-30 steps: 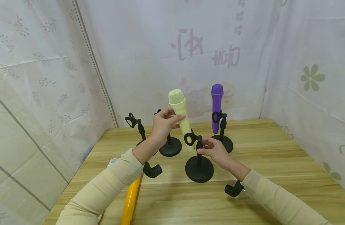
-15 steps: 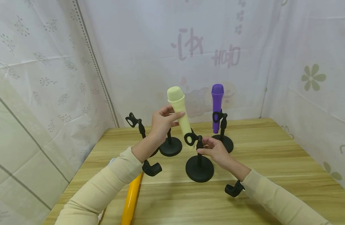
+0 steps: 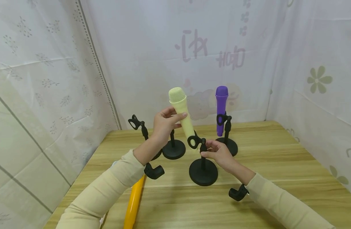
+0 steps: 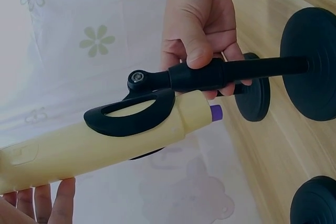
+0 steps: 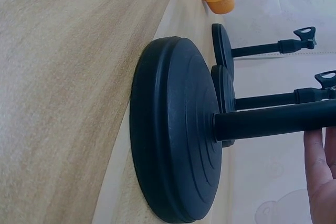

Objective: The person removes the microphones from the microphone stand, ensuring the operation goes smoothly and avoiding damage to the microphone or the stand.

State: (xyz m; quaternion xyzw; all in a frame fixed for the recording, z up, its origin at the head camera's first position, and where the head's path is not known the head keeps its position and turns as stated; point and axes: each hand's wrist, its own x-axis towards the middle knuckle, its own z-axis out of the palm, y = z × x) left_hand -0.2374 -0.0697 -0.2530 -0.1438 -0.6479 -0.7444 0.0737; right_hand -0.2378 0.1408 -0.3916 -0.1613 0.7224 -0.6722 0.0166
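My left hand (image 3: 165, 125) grips a pale yellow microphone (image 3: 181, 108) by its handle, head up and tilted left. In the left wrist view, the lower handle (image 4: 115, 140) lies within the black clip (image 4: 128, 124) of a desk stand, its tail sticking out beyond. My right hand (image 3: 219, 155) pinches the stem of that microphone stand (image 3: 203, 173), just below the clip; the thumb (image 4: 197, 51) presses on the stem's collar. The stand's round base sits flat on the table, as the right wrist view also shows. A bit of purple (image 4: 217, 113) shows past the yellow tail.
Behind to the right, a purple microphone (image 3: 221, 103) stands in another stand (image 3: 231, 148). Two stands with no microphone, one with its base (image 3: 174, 150) in view, are at the back left. An orange tube-shaped thing (image 3: 134, 202) lies by the left forearm. Printed curtains (image 3: 152, 63) enclose the table.
The yellow microphone has shifted slightly up and to the left with my left hand, so less of its tail shows below the clip. My right hand and the stand stay put.
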